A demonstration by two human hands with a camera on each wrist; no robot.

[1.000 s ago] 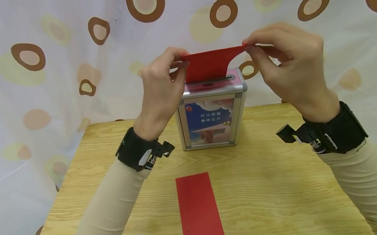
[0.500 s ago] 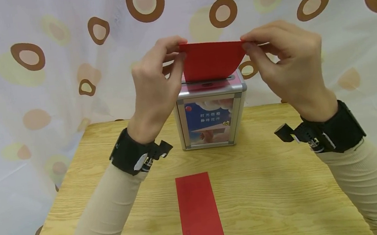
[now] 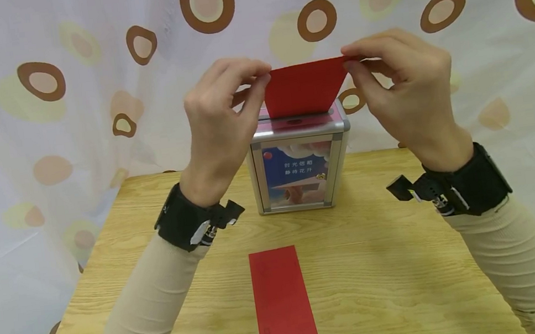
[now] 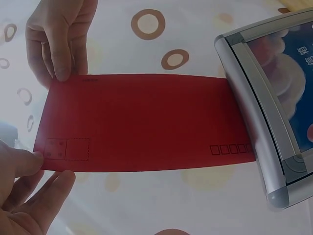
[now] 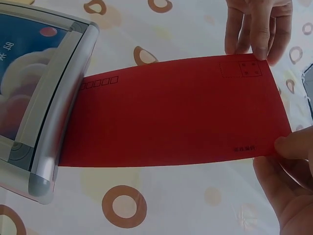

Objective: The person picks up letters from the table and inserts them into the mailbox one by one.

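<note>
A red envelope point(image 3: 305, 87) stands upright over the slotted top of a mailbox point(image 3: 293, 175) with silver edges and a picture front. Between thumb and fingers, my left hand point(image 3: 221, 117) pinches its upper left corner. The upper right corner is pinched by my right hand point(image 3: 405, 89). Both wrist views show the envelope point(image 4: 142, 122) stretching from the hands to the box top point(image 5: 63, 117). Its lower edge is hidden behind the box's silver rim, so how deep it sits in the slot cannot be told.
Another red envelope point(image 3: 284, 304) lies flat on the wooden table point(image 3: 386, 275), in front of the mailbox. A white curtain point(image 3: 93, 54) with brown ring patterns hangs behind and beside the table.
Over the last second my left hand has shifted slightly left and up, while the right has moved a little up. The envelope's upper edge tilted, then levelled somewhat. The mailbox stays put.
</note>
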